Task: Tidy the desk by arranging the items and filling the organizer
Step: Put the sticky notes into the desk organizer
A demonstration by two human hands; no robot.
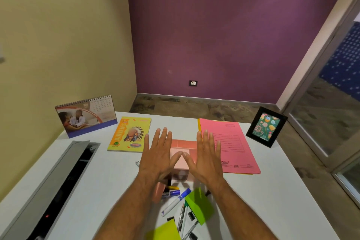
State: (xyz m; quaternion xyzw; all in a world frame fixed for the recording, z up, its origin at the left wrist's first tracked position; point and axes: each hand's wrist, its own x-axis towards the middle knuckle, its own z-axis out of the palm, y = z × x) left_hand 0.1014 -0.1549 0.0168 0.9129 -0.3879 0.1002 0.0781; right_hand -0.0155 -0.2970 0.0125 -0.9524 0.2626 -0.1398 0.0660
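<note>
Several small items lie in a loose heap at the near edge of the white desk (272, 191): a yellow-green sticky pad (165, 231), a green sticky pad (199, 205), a blue-capped marker (176, 201), a few thin pens (184, 218) and black binder clips (191, 216). A pink eraser-like block (158, 191) lies partly under the left forearm.

Just beyond this heap, in the middle of the desk, stands the pink organizer (184, 147), with its compartments open to the top. Both hands are over it with nothing in them. The left hand (157, 154) has its fingers straight and spread, and the right hand (207, 156) is the same; the thumbs nearly meet above the organizer (I cannot tell if the palms touch its walls).

Farther off, a yellow notebook (129, 134) lies on the left and a pink folder (228, 145) on the right. A desk calendar (85, 116) stands at the far left, a black photo frame (266, 126) at the far right, and a grey cable tray (58, 187) runs along the left side.

In my judgement the step now is to set the organizer in its place before filling it. To do it well, the hands should take it by the two side walls, keep it level and put it square between notebook and folder. After this the pens should go upright into a deep compartment and the clips into a shallow one.
</note>
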